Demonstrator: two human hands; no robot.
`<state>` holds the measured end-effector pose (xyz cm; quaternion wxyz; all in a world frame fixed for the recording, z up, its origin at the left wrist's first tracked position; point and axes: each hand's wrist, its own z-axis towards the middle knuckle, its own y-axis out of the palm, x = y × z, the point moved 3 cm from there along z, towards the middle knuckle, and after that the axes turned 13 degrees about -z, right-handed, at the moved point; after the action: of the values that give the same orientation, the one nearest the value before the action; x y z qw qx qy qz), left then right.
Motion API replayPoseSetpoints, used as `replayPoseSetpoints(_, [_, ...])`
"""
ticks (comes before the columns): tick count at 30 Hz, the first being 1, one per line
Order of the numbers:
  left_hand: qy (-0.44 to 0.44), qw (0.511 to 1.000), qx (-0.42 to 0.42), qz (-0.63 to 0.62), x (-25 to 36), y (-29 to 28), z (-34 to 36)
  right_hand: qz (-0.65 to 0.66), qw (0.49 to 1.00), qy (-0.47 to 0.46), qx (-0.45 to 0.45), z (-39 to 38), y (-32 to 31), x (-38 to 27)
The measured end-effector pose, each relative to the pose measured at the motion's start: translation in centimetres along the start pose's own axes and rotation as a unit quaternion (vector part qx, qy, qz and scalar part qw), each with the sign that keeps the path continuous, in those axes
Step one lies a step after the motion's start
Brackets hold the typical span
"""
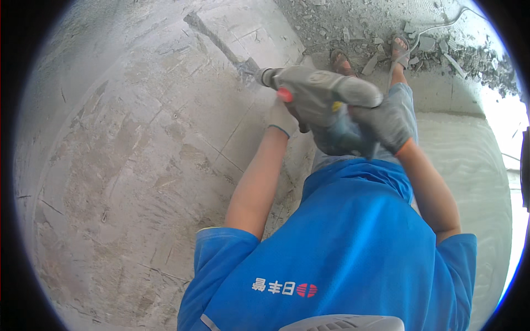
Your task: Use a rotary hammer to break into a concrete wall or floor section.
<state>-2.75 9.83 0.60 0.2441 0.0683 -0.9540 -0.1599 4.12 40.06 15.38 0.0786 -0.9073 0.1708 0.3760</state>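
Observation:
A dusty grey rotary hammer [312, 85] is held across the front of my body, nose to the left. My left hand [280, 117], in a pale glove, is closed around its front end near a red part. At the rear, my right hand [389, 122], in a grey glove with an orange cuff, grips the handle; motion blurs it and the tool body. The tool's bit [252, 70] meets the bare concrete wall [165, 110] at the lower end of a narrow rough groove [212, 37]. Dust and the tool's nose partly hide the contact spot.
Broken rubble [428, 44] lies on the floor around my sandaled feet [400, 49]. A pale cable [441, 26] runs over the rubble beside my leg. A smooth pale surface [458, 165] is on the right, with bright light beyond it.

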Motion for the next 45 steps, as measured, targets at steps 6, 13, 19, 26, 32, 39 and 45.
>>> replayPoseSetpoints(6, [0.022,0.964,0.107,0.242,-3.2,1.0,-1.0,0.083,0.975,0.038,-0.201,4.7,-3.7,8.6])
replayPoseSetpoints(13, [-0.025,0.984,0.160,0.070,-3.9,-1.8,0.0,0.174,0.939,0.078,-0.287,8.6,-1.9,13.7])
replayPoseSetpoints(19, [-0.056,0.980,0.180,-0.070,-4.2,0.6,-0.7,0.173,0.943,0.032,-0.282,8.6,-0.7,13.8])
replayPoseSetpoints(26, [-0.031,0.963,0.211,-0.164,-3.4,-2.6,-1.1,-0.015,0.976,0.070,-0.207,3.1,2.1,6.6])
replayPoseSetpoints(32, [-0.020,0.958,0.076,-0.277,-2.0,-5.4,-3.1,-0.178,0.974,-0.033,-0.134,-3.1,7.5,1.6])
replayPoseSetpoints(39, [-0.063,0.956,0.113,-0.262,-1.1,-4.4,-3.8,-0.125,0.984,-0.020,-0.127,-3.6,9.0,-0.3])
replayPoseSetpoints(45, [-0.078,0.897,0.146,-0.410,-1.7,-7.4,-3.7,-0.166,0.979,-0.018,-0.116,-5.2,11.3,2.5])
